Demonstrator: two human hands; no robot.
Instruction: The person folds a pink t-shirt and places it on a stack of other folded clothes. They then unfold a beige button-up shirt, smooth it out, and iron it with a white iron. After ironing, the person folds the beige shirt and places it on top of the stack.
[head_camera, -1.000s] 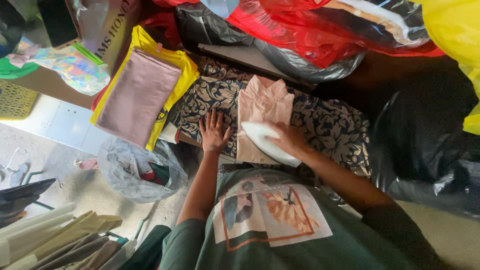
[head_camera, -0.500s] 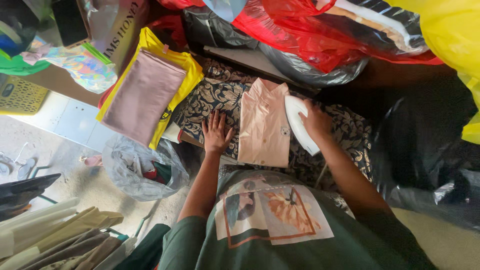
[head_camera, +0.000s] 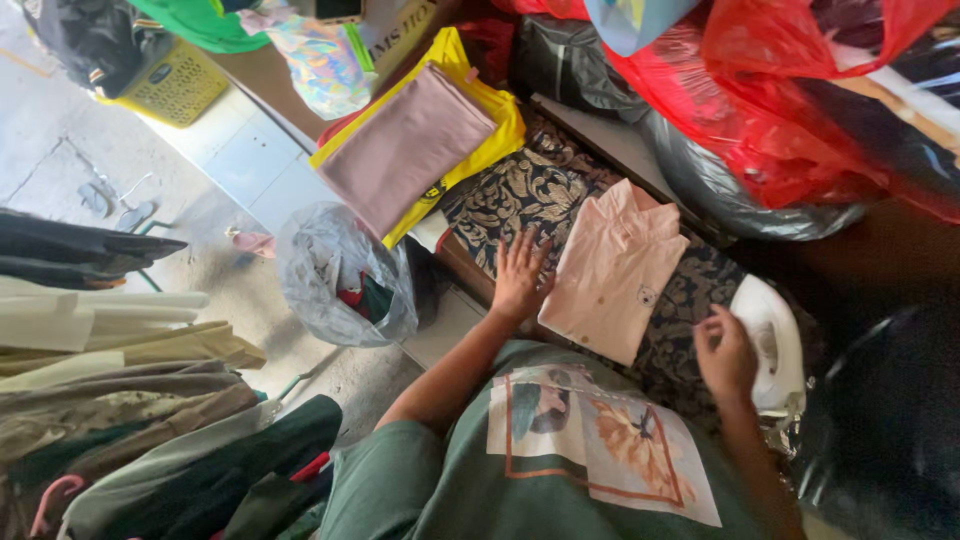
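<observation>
A folded pale pink shirt (head_camera: 617, 270) is laid flat near the middle of a patterned dark cloth (head_camera: 520, 190) that covers the ironing surface, with its collar turned toward the far edge and its lower hem reaching the near edge. The left hand (head_camera: 520, 275) is pressed palm down on the patterned cloth just beside the shirt's left side; its fingers (head_camera: 522, 245) are spread wide and flat, and nothing is gripped by them. Whether the fingertips touch the shirt's edge cannot be told.

The right hand (head_camera: 727, 352) is held at the right end of the surface, close to the near edge. Its fingers are curled loosely beside a white iron (head_camera: 775, 340), which is set down at that right end, apart from the shirt. Contact with the iron's side is suggested, but a firm grasp is not shown, and the thumb is hidden.

Toward the far left corner, a folded mauve garment (head_camera: 405, 155) is stacked on a yellow garment (head_camera: 490, 130). A clear plastic bag (head_camera: 335, 275) of scraps is seen below the left edge, on the floor.
</observation>
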